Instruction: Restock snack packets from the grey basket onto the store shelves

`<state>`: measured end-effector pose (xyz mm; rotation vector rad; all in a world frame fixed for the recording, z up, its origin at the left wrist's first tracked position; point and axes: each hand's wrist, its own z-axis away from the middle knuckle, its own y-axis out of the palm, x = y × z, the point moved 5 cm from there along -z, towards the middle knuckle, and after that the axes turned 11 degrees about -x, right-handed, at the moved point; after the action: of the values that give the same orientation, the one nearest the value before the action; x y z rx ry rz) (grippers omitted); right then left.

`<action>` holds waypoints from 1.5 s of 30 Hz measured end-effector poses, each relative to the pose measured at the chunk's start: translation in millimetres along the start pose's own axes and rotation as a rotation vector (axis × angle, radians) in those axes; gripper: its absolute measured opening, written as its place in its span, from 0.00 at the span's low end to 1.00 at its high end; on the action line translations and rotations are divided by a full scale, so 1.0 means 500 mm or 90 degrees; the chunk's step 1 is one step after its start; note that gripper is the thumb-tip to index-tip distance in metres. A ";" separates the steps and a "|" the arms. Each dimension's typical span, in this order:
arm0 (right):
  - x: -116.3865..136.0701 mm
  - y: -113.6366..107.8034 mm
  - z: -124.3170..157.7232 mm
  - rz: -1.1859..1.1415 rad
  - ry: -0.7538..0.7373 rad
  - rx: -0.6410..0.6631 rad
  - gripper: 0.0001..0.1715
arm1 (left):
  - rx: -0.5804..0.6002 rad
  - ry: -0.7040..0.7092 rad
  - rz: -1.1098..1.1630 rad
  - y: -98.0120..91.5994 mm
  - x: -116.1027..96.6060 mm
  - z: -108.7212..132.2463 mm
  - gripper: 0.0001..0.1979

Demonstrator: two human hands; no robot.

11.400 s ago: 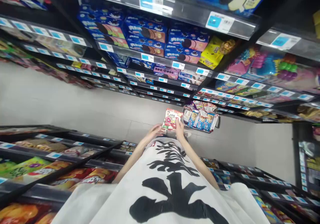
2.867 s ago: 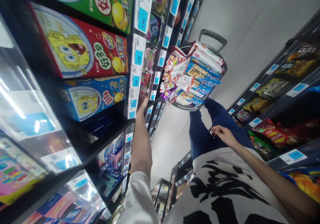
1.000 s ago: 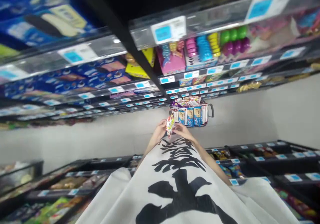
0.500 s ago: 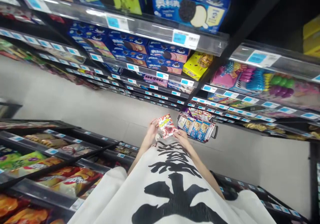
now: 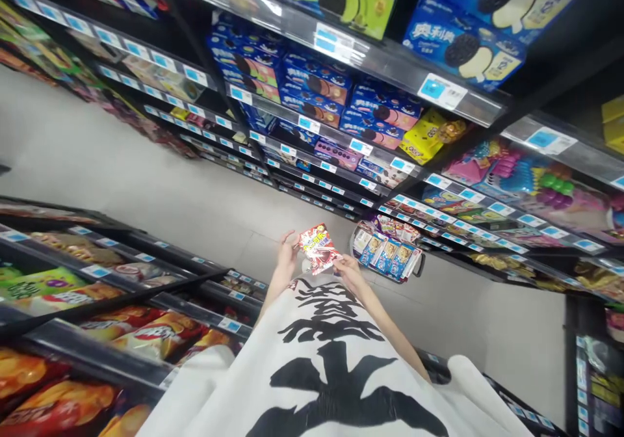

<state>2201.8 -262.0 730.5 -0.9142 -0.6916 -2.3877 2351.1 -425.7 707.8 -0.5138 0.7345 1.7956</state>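
Observation:
Between my hands is a red and white snack packet (image 5: 319, 248) with yellow lettering and a dark brown picture, held in front of my waist with its printed face up. My left hand (image 5: 287, 251) has its fingers curled at the packet's left edge. At the lower right corner, my right hand (image 5: 349, 272) pinches the packet between thumb and fingers. To the right on the floor stands a shopping basket (image 5: 418, 268) holding blue cookie packs (image 5: 387, 255) and some purple and red packets (image 5: 397, 229).
Shelves ahead carry blue cookie boxes (image 5: 463, 43), a yellow box (image 5: 425, 139) and colourful toy-like packs (image 5: 517, 170). Behind on the left, another shelf holds chip bags (image 5: 156, 336). The grey floor (image 5: 195, 190) of the aisle runs between them.
The view has turned, so the shelves and basket appear shifted to the right. The packet stays between my hands, slightly turned, and my left fingers have moved a little outward along its edge.

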 end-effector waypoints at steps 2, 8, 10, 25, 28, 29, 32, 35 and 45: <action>-0.011 0.028 0.002 0.005 0.006 0.009 0.24 | -0.006 0.010 -0.003 -0.026 -0.021 -0.005 0.28; -0.023 0.077 0.009 0.022 0.017 0.017 0.25 | -0.034 0.037 0.014 -0.062 -0.064 -0.012 0.27; -0.022 0.083 0.012 0.025 0.017 0.015 0.25 | -0.028 0.040 0.023 -0.062 -0.072 -0.012 0.27; 0.045 0.108 0.040 0.095 -0.053 0.060 0.23 | 0.055 0.210 -0.040 0.033 -0.166 0.082 0.20; 0.052 0.125 0.039 0.090 -0.046 0.086 0.29 | 0.066 0.212 -0.021 0.083 -0.171 0.112 0.19; 0.053 0.129 0.039 0.087 -0.045 0.096 0.30 | 0.072 0.211 -0.020 0.099 -0.169 0.120 0.19; 0.061 0.125 0.035 0.085 -0.047 0.103 0.31 | 0.093 0.222 -0.038 0.138 -0.161 0.137 0.19; 0.072 0.103 0.030 0.097 -0.058 0.096 0.30 | 0.086 0.245 -0.046 0.156 -0.153 0.137 0.19; 0.116 0.042 0.018 0.106 -0.088 0.123 0.29 | 0.070 0.245 -0.057 0.178 -0.126 0.115 0.21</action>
<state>2180.5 -287.4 783.5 -1.0173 -0.8476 -2.0861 2288.0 -449.0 811.4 -0.8166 1.0499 1.5794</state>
